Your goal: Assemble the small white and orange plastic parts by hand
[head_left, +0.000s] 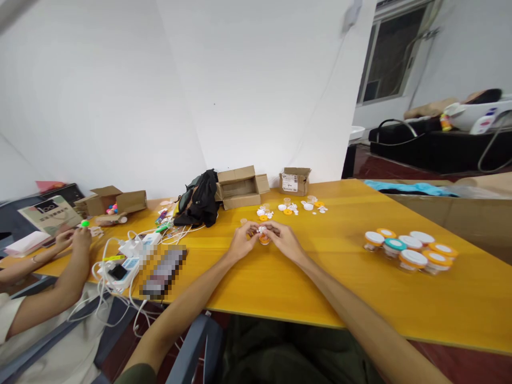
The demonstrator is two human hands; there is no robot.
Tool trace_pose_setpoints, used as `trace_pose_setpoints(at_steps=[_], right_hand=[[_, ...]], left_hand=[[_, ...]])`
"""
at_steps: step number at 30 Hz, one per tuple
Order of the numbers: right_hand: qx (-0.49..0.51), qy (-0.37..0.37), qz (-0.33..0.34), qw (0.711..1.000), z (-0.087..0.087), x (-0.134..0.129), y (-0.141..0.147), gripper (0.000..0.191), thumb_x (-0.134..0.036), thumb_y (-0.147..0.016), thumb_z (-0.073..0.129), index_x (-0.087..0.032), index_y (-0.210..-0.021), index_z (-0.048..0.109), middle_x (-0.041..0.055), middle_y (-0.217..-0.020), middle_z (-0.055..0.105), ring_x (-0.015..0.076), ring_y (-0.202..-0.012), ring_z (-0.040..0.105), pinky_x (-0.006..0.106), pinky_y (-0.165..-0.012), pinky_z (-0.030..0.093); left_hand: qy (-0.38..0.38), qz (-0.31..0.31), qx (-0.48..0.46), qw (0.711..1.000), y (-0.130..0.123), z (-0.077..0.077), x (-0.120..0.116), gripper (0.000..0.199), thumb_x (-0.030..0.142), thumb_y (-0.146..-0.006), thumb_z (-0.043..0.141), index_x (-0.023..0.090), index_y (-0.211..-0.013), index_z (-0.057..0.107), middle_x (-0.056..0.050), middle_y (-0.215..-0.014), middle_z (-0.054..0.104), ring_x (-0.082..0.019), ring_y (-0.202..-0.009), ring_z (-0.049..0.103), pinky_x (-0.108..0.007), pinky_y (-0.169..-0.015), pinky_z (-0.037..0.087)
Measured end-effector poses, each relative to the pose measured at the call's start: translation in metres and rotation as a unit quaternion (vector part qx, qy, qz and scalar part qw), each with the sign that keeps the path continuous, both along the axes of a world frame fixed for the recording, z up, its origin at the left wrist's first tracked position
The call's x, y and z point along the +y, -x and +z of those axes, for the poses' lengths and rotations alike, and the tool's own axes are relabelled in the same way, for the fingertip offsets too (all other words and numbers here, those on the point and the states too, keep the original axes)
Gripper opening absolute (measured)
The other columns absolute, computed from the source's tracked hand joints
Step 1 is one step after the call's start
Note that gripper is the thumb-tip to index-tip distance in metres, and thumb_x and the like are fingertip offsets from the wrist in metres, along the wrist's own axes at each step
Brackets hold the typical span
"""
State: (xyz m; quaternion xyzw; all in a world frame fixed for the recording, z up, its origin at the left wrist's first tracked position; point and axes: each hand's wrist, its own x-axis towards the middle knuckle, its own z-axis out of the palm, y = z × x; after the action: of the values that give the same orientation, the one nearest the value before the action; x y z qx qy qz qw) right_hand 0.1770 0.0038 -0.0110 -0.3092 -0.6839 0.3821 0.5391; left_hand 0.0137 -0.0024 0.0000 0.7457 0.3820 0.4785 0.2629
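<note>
Tabletop was yellow-orange, small piece was white, container was orange, jar lid was teal around white centre, carton was brown, bag was predominantly black

Hands: The left hand and right hand meet at the centre of the frame, fingertips on a small white part just above an orange-rimmed container.
Jars: A cluster with orange, white and teal lids sits on the yellow table, right of frame.
Backdrop: A black bag and open cardboard box, upper centre.
Neighbour: At far left, a co-worker's hand beside a bright green item.
</note>
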Motion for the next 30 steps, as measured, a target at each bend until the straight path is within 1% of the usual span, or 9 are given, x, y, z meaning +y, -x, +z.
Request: trace_pose_setpoints(at_steps=[4, 7, 10, 14, 16, 18, 23, 27, 30], right_hand=[[0.015, 0.003, -0.021, 1.0, 0.001, 0.002, -0.001, 0.02, -0.035, -0.077, 0.059, -0.02, -0.088, 0.068, 0.0028, -0.081, 0.073, 0.0183, -0.068, 0.067, 0.031, -0.066, 0.055], [0.029, 0.014, -0.041, 0.999, 0.001, 0.005, -0.004, 0.021, -0.036, -0.076, 0.06, -0.021, -0.088, 0.067, 0.0026, -0.08, 0.072, 0.0177, -0.064, 0.066, 0.031, -0.064, 0.055], [0.039, 0.024, -0.063, 0.997, -0.001, 0.008, -0.006, 0.023, -0.039, -0.076, 0.06, -0.021, -0.089, 0.066, 0.002, -0.078, 0.07, 0.0179, -0.062, 0.065, 0.031, -0.061, 0.054], [0.05, 0.037, -0.084, 0.995, -0.004, 0.012, -0.008, 0.026, -0.044, -0.075, 0.061, -0.022, -0.088, 0.065, 0.0008, -0.069, 0.066, 0.0187, -0.061, 0.064, 0.03, -0.056, 0.052], [0.058, 0.048, -0.087, 0.993, -0.004, 0.013, -0.009, 0.028, -0.046, -0.074, 0.063, -0.021, -0.086, 0.064, 0.0003, -0.067, 0.065, 0.0185, -0.061, 0.063, 0.03, -0.056, 0.052], [0.069, 0.061, -0.086, 0.992, -0.004, 0.013, -0.009, 0.03, -0.048, -0.072, 0.064, -0.021, -0.085, 0.062, 0.0001, -0.067, 0.064, 0.0182, -0.06, 0.063, 0.03, -0.056, 0.052], [0.102, 0.082, -0.078, 0.988, -0.003, 0.013, -0.009, 0.036, -0.053, -0.067, 0.068, -0.021, -0.082, 0.06, 0.0007, -0.067, 0.065, 0.0177, -0.059, 0.062, 0.03, -0.055, 0.052], [0.123, 0.105, -0.059, 0.985, -0.004, 0.015, -0.009, 0.042, -0.056, -0.063, 0.073, -0.021, -0.082, 0.059, 0.0012, -0.067, 0.067, 0.0181, -0.061, 0.064, 0.03, -0.055, 0.052], [0.131, 0.122, -0.047, 0.983, -0.005, 0.015, -0.009, 0.044, -0.058, -0.062, 0.074, -0.021, -0.081, 0.058, 0.0017, -0.069, 0.068, 0.0177, -0.061, 0.065, 0.029, -0.056, 0.052]], left_hand=[[-0.055, 0.008, 0.073, 0.996, 0.007, 0.004, 0.002, 0.019, 0.019, -0.077, 0.065, 0.021, -0.096, 0.065, -0.004, -0.09, 0.069, -0.018, -0.083, 0.062, -0.03, -0.078, 0.049], [-0.105, 0.046, 0.119, 0.986, 0.014, 0.007, 0.005, 0.024, 0.013, -0.079, 0.058, 0.022, -0.101, 0.062, -0.005, -0.094, 0.067, -0.021, -0.091, 0.06, -0.035, -0.086, 0.047], [-0.149, 0.1, 0.187, 0.966, 0.023, 0.008, 0.009, 0.032, 0.007, -0.077, 0.053, 0.022, -0.105, 0.061, -0.007, -0.101, 0.065, -0.024, -0.102, 0.056, -0.04, -0.092, 0.043], [-0.188, 0.141, 0.291, 0.927, 0.032, 0.002, 0.014, 0.043, 0.003, -0.071, 0.056, 0.025, -0.108, 0.062, -0.008, -0.113, 0.061, -0.029, -0.115, 0.046, -0.044, -0.095, 0.04], [-0.205, 0.147, 0.322, 0.912, 0.034, -0.001, 0.016, 0.04, 0.005, -0.071, 0.059, 0.026, -0.105, 0.063, -0.009, -0.12, 0.058, -0.03, -0.118, 0.043, -0.047, -0.096, 0.038], [-0.213, 0.154, 0.338, 0.904, 0.036, -0.004, 0.017, 0.031, 0.01, -0.073, 0.063, 0.025, -0.1, 0.065, -0.009, -0.125, 0.055, -0.032, -0.12, 0.041, -0.049, -0.096, 0.037], [-0.201, 0.164, 0.351, 0.899, 0.036, -0.004, 0.02, 0.008, 0.019, -0.079, 0.066, 0.023, -0.085, 0.069, -0.011, -0.126, 0.052, -0.034, -0.121, 0.038, -0.052, -0.095, 0.037], [-0.191, 0.159, 0.351, 0.903, 0.035, -0.003, 0.02, 0.01, 0.018, -0.082, 0.063, 0.023, -0.078, 0.07, -0.009, -0.125, 0.054, -0.032, -0.12, 0.039, -0.051, -0.095, 0.037], [-0.196, 0.153, 0.34, 0.907, 0.033, -0.001, 0.018, 0.012, 0.016, -0.083, 0.061, 0.023, -0.077, 0.07, -0.009, -0.122, 0.057, -0.031, -0.119, 0.041, -0.05, -0.095, 0.038]])
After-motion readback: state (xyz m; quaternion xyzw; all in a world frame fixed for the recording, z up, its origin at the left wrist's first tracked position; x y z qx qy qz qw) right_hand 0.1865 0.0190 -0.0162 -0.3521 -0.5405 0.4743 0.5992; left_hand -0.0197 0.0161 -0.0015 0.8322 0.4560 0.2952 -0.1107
